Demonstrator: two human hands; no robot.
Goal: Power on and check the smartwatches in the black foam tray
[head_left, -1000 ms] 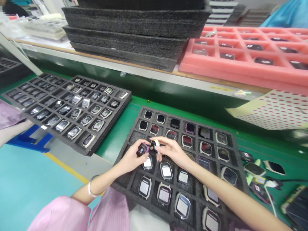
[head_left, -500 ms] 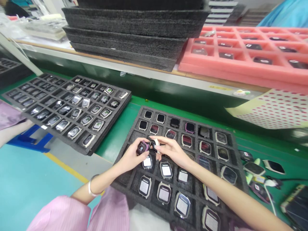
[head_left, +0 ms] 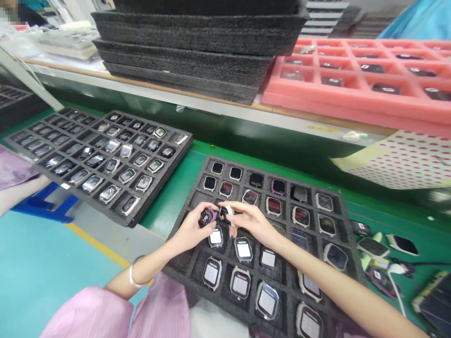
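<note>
My left hand [head_left: 192, 227] is closed on a purple smartwatch case [head_left: 207, 217] with a lit dark screen. Close beside it, my right hand [head_left: 252, 220] grips a second, pale-rimmed smartwatch case [head_left: 226, 213] with a dark face, seen edge-on and partly behind the fingers. A small gap separates the two watches. Both hands are above a black foam tray [head_left: 192, 274] whose compartments hold many watch cases. Nearest below the hands lie a watch with a white lit screen [head_left: 215, 237] and another lit watch [head_left: 243, 249].
Another foam tray [head_left: 134, 223] of watches lies to the left. Loose watches [head_left: 402, 244] and a white cable [head_left: 396, 288] are on the green bench at right. Stacked black foam [head_left: 197, 56] and a pink foam tray [head_left: 352, 105] stand on the shelf. Another person's sleeve [head_left: 16, 166] shows at far left.
The two watches have drawn slightly apart, opening a small gap between them. The left hand's watch has tilted a little; otherwise the arms and trays look the same.
</note>
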